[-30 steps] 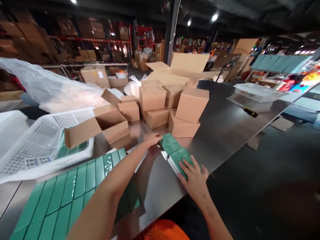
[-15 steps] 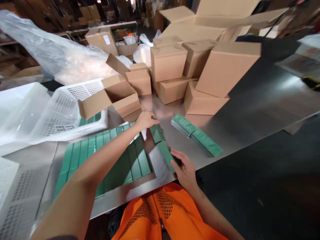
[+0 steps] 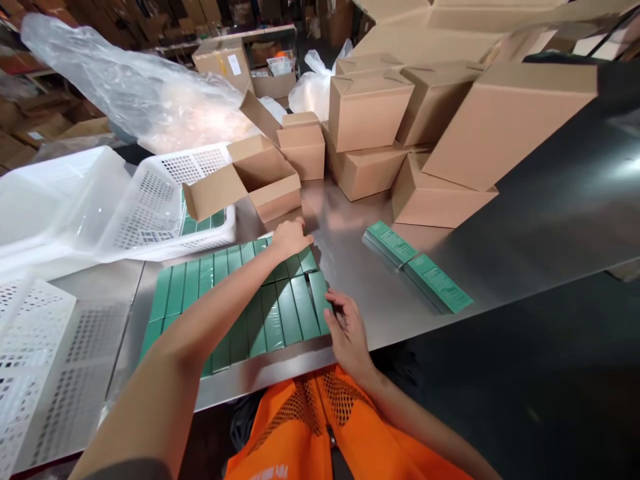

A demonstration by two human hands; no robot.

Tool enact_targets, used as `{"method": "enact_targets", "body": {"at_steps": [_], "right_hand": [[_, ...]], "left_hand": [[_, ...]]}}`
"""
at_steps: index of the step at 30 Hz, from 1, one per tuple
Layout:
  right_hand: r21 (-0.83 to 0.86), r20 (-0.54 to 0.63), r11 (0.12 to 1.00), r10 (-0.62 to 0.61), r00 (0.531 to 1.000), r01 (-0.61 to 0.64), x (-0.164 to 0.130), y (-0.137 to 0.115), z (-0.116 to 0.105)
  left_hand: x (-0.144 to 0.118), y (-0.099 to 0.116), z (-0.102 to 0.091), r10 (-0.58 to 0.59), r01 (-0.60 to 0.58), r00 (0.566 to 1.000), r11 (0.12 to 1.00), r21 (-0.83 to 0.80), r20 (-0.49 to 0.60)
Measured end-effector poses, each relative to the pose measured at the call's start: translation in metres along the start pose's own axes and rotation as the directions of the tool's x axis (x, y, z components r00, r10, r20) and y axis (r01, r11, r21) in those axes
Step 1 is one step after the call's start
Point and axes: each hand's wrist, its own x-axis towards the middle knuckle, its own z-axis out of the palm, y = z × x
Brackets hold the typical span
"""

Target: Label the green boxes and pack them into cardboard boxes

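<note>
A block of slim green boxes (image 3: 249, 319) lies in two rows on the metal table in front of me. My left hand (image 3: 290, 240) is closed over the far end of a green box in the back row, its fingertips partly hidden. At the block's right end, my right hand (image 3: 347, 333) curls its fingers and thumb against the right side of a slightly tilted green box (image 3: 320, 300) in the front row. Further right, two small stacks of green boxes (image 3: 417, 263) lie end to end, apart from both hands.
An open brown carton (image 3: 273, 193) stands behind the block. Closed cartons (image 3: 370, 113) are piled at the back right. White perforated baskets (image 3: 145, 207) stand at the left, one with green boxes inside. The table's front edge (image 3: 280, 370) runs close to my orange vest.
Both hands have brought the two end-to-end green boxes leftward against the block, closing the gap there. The view has shifted slightly, and the two stacks at the right remain on the table.
</note>
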Motion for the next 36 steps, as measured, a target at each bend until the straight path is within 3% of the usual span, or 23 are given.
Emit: {"method": "enact_targets", "body": {"at_steps": [7, 14, 19, 21, 24, 25, 27, 28, 29, 32, 34, 36], "right_hand": [[-0.016, 0.056, 0.993, -0.112, 0.992, 0.113, -0.002, -0.002, -0.003], [-0.001, 0.073, 0.995, -0.103, 0.992, 0.103, 0.009, -0.005, -0.003], [-0.071, 0.273, 0.991, -0.088, 0.958, 0.111, 0.013, -0.015, -0.028], [-0.122, 0.333, 0.975, -0.136, 0.933, 0.186, 0.013, -0.018, -0.053], [-0.372, 0.184, 0.869, -0.274, 0.944, 0.325, 0.016, -0.009, -0.108], [-0.501, 0.079, 0.808, -0.312, 0.947, 0.309, 0.019, -0.001, -0.129], [-0.716, -0.119, 0.689, -0.285, 0.951, 0.117, 0.027, 0.020, -0.167], [-0.764, -0.193, 0.645, -0.231, 0.954, 0.002, 0.032, 0.031, -0.183], [-0.782, -0.194, 0.623, -0.195, 0.962, -0.031, 0.035, 0.041, -0.196], [-0.745, -0.081, 0.667, -0.120, 0.989, 0.020, 0.038, 0.059, -0.208], [-0.665, -0.045, 0.746, -0.082, 0.996, 0.031, 0.032, 0.058, -0.196], [-0.554, -0.064, 0.833, -0.049, 0.997, 0.005, 0.024, 0.050, -0.173]], "left_hand": [[0.000, 0.003, -0.001, -0.003, 0.002, 1.000, 0.998, 0.064, 0.012], [-0.007, 0.008, 0.000, -0.021, 0.020, 1.000, 0.988, 0.151, 0.009], [0.001, 0.017, -0.012, -0.006, -0.005, 0.998, 0.986, 0.168, 0.068], [0.007, 0.030, -0.016, 0.037, -0.045, 0.997, 0.989, 0.142, 0.060], [0.020, 0.060, -0.011, 0.138, -0.139, 0.990, 0.989, 0.048, 0.025], [0.026, 0.073, -0.005, 0.166, -0.166, 0.986, 0.986, 0.008, 0.022], [0.039, 0.101, 0.009, 0.201, -0.198, 0.979, 0.978, -0.070, 0.033], [0.045, 0.115, 0.018, 0.211, -0.206, 0.976, 0.973, -0.102, 0.044], [0.050, 0.129, 0.025, 0.225, -0.217, 0.973, 0.968, -0.129, 0.052], [0.056, 0.162, 0.040, 0.276, -0.264, 0.960, 0.949, -0.170, 0.047], [0.054, 0.169, 0.039, 0.300, -0.291, 0.954, 0.942, -0.165, 0.030], [0.050, 0.163, 0.030, 0.299, -0.293, 0.954, 0.946, -0.135, 0.025]]}}
